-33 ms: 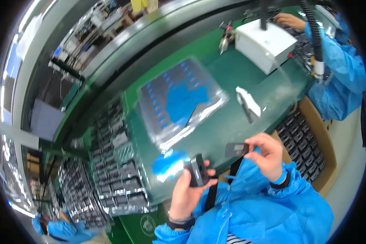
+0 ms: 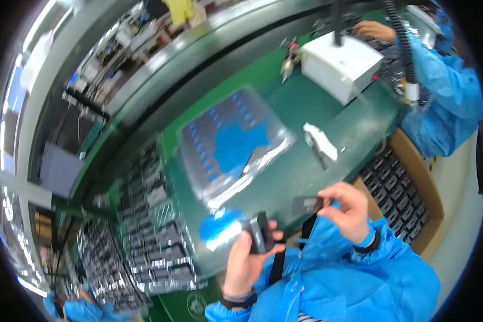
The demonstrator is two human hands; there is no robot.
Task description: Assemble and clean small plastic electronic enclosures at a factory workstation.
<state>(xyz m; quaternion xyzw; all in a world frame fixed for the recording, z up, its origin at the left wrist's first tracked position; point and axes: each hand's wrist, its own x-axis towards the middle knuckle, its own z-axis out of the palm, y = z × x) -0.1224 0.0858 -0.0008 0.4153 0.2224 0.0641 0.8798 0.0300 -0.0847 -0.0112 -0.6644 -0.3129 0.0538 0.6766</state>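
Observation:
My left hand (image 2: 242, 264) is closed round a small black box-shaped device (image 2: 260, 233), held up over the near edge of the table. To its right, my right hand (image 2: 350, 212) pinches a thin, dark, flat plate (image 2: 305, 205) with rounded corners between thumb and fingers. The plate and the device are apart. Beneath and beside the left hand lies a shiny blue film piece (image 2: 218, 227). Farther off, a clear-wrapped grey sheet (image 2: 197, 183) bears rows of small blue pieces and a large blue patch.
Trays of dark parts (image 2: 156, 252) line the left side. A cardboard box (image 2: 433, 214) of black parts stands at the right. Beyond are a white box (image 2: 342, 61), a white-and-black item (image 2: 320, 144) and a co-worker's blue sleeve (image 2: 440, 80) and hand.
The view has shifted slightly, so the table things appear a little farther left. Both hands keep the same holds on the device and the plate.

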